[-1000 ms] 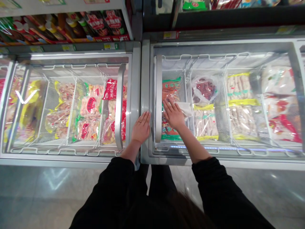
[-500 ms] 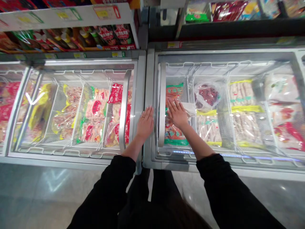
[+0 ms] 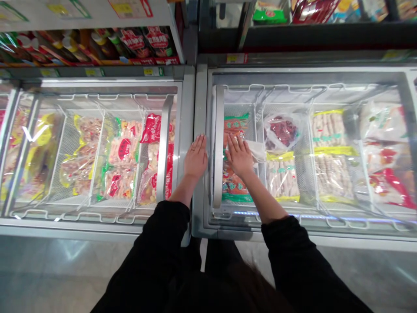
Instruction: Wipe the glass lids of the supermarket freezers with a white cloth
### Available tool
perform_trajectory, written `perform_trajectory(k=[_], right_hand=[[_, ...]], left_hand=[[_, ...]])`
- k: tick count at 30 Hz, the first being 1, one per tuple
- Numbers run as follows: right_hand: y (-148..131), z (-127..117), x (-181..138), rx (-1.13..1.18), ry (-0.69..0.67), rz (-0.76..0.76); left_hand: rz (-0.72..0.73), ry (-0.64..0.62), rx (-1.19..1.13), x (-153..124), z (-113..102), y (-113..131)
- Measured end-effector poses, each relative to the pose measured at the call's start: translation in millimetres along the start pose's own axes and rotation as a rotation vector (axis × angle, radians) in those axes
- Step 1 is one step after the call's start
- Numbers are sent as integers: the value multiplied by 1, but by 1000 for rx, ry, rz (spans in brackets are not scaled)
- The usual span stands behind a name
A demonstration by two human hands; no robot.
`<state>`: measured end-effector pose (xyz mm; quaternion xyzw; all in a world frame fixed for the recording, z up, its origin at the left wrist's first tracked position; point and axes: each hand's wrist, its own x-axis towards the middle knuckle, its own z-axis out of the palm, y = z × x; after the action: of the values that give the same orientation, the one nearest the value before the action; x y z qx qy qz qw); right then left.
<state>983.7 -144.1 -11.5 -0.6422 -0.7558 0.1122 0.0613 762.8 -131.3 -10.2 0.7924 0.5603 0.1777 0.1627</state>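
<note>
My left hand (image 3: 196, 157) is flat with fingers stretched out, over the grey frame where two chest freezers meet. A ring shows on one of its fingers. My right hand (image 3: 239, 156) lies palm down with fingers slightly apart on the glass lid of the right freezer, beside that lid's long handle (image 3: 218, 148). Beneath the glass under my right hand are frozen packs with green edges (image 3: 236, 198), partly hidden by the hand. Neither hand holds anything. Left of my left hand stands the handle (image 3: 164, 148) of the left freezer's lid.
Wire baskets in the right freezer hold a bag of dark red meat (image 3: 282, 131) and pale packs with yellow edges (image 3: 334, 176). The left freezer holds pink packs (image 3: 120, 184). Behind it, a shelf carries bottles (image 3: 99, 42) and price tags (image 3: 153, 71).
The view has shifted a little, so the left freezer and shelf sit further left. Both hands keep nearly the same places, flat on the freezers; the lids look unmoved.
</note>
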Motion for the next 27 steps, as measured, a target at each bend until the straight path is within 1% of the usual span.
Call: perform_trajectory(k=[1,3,5,6,8,9,11,13,15,17,19,21,22,23,25,27], right_hand=[[-2,-1,-1,0,-17,-27],[-1,-4,-14,1,-67,-116],[7,-6,-33,4,-111,-195],[11,-7,-41,6,-123,-211],[19,-7,-47,13,-115,-181],[20,-6,-45,17,-94,-139],[16,-5,-28,20,-28,-22],[4,-3,-4,16,29,79],[-9,-2,16,14,39,106],[-18,-3,24,18,7,61],[-17,-5,16,25,-42,-24],[-8,-7,-1,31,-76,-96],[-1,-8,-10,33,-77,-105],[5,-8,-17,34,-67,-94],[15,-7,-22,34,-24,-16],[18,-5,-13,31,32,94]], left_hand=[[-3,-1,-1,1,0,0],[-5,0,-4,1,0,0],[0,9,-9,1,0,0],[3,16,-11,1,0,0],[4,28,-12,0,0,0],[1,30,-10,0,0,0],[-4,28,-5,0,1,0],[-9,27,4,0,1,-1],[-12,27,14,0,2,-1],[-14,24,18,1,2,-1],[-14,24,11,0,2,-2],[-17,35,-3,0,3,-2],[-19,40,-12,0,4,-2],[-20,42,-20,0,4,-2],[-19,38,-28,1,4,-2],[-14,30,-20,1,4,-2]])
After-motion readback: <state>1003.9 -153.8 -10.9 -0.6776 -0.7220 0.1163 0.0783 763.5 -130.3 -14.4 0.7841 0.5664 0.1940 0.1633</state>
